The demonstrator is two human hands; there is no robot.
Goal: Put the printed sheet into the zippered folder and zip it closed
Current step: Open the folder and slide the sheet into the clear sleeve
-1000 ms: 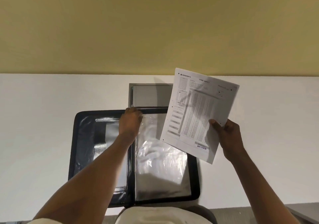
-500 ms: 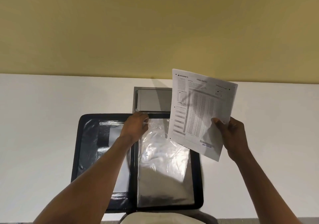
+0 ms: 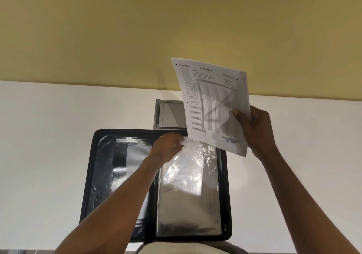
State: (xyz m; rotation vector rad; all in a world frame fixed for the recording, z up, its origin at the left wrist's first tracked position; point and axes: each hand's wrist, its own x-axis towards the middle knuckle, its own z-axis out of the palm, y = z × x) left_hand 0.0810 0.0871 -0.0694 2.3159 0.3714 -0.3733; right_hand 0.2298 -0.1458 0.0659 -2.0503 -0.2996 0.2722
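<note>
A black zippered folder (image 3: 98, 167) lies open flat on the white table, its right half covered by a crinkled clear plastic sleeve (image 3: 192, 175). My left hand (image 3: 166, 146) pinches the top left corner of that sleeve near the folder's spine. My right hand (image 3: 256, 130) holds the printed sheet (image 3: 213, 105) by its lower right part, upright in the air above the folder's upper right corner. The sheet bears a grid of small print and tilts slightly left.
A grey flat box-like lid (image 3: 170, 114) is set into the table just behind the folder, partly hidden by the sheet. The white table (image 3: 49, 136) meets a yellow wall (image 3: 137, 28) behind. A pale rounded object (image 3: 188, 249) shows at the bottom edge.
My right hand has raised the sheet and turned it more upright. My left hand has kept its pinch on the sleeve's top corner. The view has shifted slightly.
</note>
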